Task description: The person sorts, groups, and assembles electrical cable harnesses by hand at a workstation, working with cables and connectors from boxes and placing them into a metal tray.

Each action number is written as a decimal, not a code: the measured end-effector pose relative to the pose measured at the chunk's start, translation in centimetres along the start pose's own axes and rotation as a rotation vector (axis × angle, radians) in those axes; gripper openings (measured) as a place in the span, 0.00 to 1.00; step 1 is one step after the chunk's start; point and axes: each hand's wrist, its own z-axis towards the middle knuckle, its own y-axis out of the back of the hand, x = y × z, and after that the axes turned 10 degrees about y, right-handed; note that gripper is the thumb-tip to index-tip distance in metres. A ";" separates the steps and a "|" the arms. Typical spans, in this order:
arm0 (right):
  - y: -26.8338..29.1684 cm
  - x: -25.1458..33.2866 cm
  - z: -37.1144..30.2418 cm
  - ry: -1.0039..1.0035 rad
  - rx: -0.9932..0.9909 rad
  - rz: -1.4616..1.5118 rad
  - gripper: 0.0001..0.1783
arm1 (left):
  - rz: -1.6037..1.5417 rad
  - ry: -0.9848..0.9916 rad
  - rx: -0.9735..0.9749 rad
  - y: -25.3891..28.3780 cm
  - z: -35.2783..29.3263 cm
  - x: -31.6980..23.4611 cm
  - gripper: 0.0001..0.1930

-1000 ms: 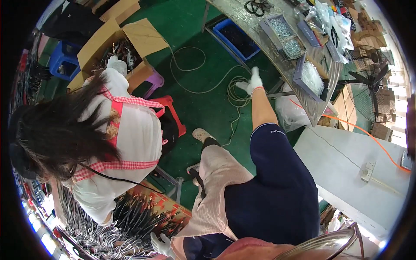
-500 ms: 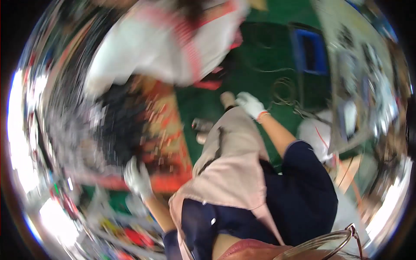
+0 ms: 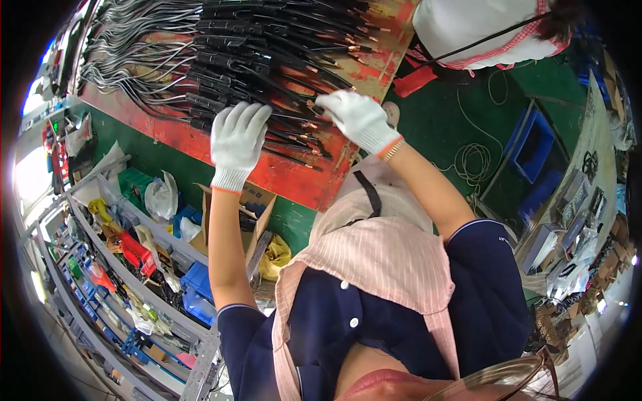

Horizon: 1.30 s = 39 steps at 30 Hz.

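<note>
The black cables (image 3: 231, 87) lie in a crowded row on the worn red table (image 3: 304, 187), with their copper-coloured tips (image 3: 311, 125) pointing to the right and the grey wires (image 3: 154, 53) running in waves to the left. The gloved left hand (image 3: 237, 140) is over the near edge of this row, its fingers close together and slightly bent; the palm side is hidden, so I cannot tell if it grips anything. The gloved right hand (image 3: 358, 117) is at the tips, with its fingers reaching to the left; whether it pinches a cable, I also cannot tell.

To handle these cables well, I would support the thick black part with one hand and guide the tips with the other (lightly, since a tip may catch in the knitted glove). Because several cables cross each other, it seems better to free the uppermost one first; a pull from below could drag its neighbours and tangle the grey wires.

Across the table corner is a co-worker in a white top (image 3: 468, 30), so the elbows should stay modest. Beside the near edge stands a cardboard box (image 3: 265, 224).
</note>
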 end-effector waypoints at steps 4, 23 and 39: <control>-4.5 -2.1 2.4 -0.160 0.282 -0.346 0.12 | 0.066 -0.190 0.013 -2.8 4.3 -0.3 0.21; 0.5 -3.4 -6.5 -0.468 0.288 0.669 0.22 | 0.274 -0.329 0.711 -8.4 8.8 1.1 0.14; -0.4 -3.6 -2.0 -0.484 0.288 0.238 0.22 | 0.321 -0.435 0.667 -9.0 9.0 0.4 0.11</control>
